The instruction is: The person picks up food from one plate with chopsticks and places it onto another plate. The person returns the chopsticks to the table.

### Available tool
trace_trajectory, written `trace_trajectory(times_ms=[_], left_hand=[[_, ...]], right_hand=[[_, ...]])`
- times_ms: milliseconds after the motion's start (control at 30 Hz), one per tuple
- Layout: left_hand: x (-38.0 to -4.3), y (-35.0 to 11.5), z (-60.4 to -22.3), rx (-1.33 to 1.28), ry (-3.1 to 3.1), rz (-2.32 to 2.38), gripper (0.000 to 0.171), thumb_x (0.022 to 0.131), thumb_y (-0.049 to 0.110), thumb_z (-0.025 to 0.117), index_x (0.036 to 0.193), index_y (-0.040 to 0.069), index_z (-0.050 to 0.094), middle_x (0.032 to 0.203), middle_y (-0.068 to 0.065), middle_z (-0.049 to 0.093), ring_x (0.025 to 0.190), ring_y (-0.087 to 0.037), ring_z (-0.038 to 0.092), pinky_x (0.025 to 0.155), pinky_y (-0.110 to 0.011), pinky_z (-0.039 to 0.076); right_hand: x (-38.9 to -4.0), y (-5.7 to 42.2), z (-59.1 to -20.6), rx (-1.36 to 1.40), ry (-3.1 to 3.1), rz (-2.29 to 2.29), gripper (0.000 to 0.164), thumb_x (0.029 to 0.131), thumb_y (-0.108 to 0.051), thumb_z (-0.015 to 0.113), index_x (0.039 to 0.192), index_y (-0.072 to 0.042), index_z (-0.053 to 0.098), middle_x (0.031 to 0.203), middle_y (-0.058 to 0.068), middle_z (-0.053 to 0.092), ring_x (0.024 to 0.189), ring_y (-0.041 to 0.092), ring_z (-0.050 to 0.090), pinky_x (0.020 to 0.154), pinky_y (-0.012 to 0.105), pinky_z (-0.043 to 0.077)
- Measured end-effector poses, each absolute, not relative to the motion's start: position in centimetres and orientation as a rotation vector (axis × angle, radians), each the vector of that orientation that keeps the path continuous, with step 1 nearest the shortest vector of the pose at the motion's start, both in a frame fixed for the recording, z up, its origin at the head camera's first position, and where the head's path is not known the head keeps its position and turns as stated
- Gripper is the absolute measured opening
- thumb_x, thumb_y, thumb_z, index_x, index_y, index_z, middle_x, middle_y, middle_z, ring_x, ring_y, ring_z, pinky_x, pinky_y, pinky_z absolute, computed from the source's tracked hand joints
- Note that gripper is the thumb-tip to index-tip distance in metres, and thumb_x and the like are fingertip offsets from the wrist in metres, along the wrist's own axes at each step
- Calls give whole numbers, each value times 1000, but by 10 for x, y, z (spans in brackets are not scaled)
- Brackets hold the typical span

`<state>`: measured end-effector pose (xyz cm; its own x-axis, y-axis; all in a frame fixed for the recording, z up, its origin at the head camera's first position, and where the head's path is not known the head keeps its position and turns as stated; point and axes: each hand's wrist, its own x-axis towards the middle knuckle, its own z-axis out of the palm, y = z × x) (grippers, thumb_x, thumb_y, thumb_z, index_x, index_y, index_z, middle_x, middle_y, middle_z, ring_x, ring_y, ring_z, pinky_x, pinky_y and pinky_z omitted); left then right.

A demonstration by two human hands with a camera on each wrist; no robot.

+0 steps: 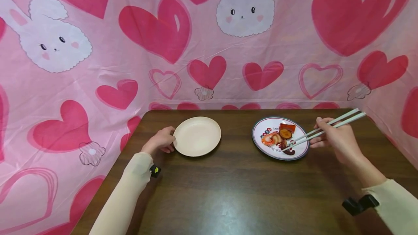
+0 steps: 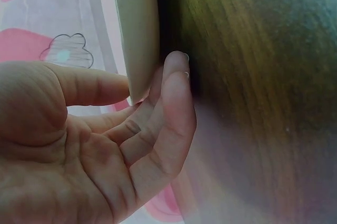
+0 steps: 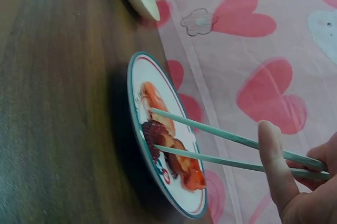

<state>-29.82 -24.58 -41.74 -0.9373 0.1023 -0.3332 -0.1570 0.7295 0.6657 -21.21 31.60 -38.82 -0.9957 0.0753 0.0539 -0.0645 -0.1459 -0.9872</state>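
Observation:
At the left of the head view my left hand [image 1: 162,140] holds the edge of a round beige plate [image 1: 197,136]. In the left wrist view the thumb [image 2: 100,89] lies at the rim, with curled fingers [image 2: 176,113] beneath. My right hand [image 1: 341,139] grips a pair of pale green chopsticks [image 1: 351,119]. Their slightly spread tips reach a dark red, curled piece of food [image 1: 290,152] on a patterned white plate [image 1: 268,148] with a blue rim. Beside that piece lie an orange-and-white shrimp [image 1: 270,139], a round brown slice [image 1: 285,134] and a red-orange block [image 1: 287,127].
Both plates stand toward the back of a dark brown wooden table [image 1: 209,191], with a gap between them. A pink cloth [image 1: 228,46] printed with hearts and rabbits hangs behind the table and along its sides. Black wrist mounts [image 1: 360,204] sit on both forearms.

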Motion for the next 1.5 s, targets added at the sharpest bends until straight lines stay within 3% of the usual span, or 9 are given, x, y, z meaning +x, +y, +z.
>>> trace_trajectory(times_ms=[400,667,1233,1500], left_hand=[[-297,-245,-416,-33,2587,1043,53,96,3,54,147,-5,44,89,-19,67,66,-24,69,58,-37,62],[-296,-244,-416,-33,2581,1061,50,95,4,53,144,-4,46,84,-18,67,65,-25,69,58,-37,62],[-294,-246,-418,-46,2582,1050,54,96,4,54,148,-5,43,83,-18,67,66,-25,69,59,-37,62],[-295,-245,-418,-39,2590,1071,52,95,3,52,147,-3,47,81,-17,67,65,-25,69,57,-38,62]], right_hand=[[-209,306,-395,-28,-1947,2270,25,106,-25,65,102,-2,55,70,13,73,53,24,72,52,39,61],[-212,312,-395,-23,-1974,2277,25,106,-26,64,95,-4,66,74,12,73,55,25,73,52,40,61],[-212,318,-394,-48,-1898,2316,29,107,-26,62,88,-5,67,74,8,70,52,24,72,50,41,60],[-209,303,-398,-79,-1950,2222,32,106,-29,63,107,-1,48,68,9,70,49,23,70,48,39,59]])
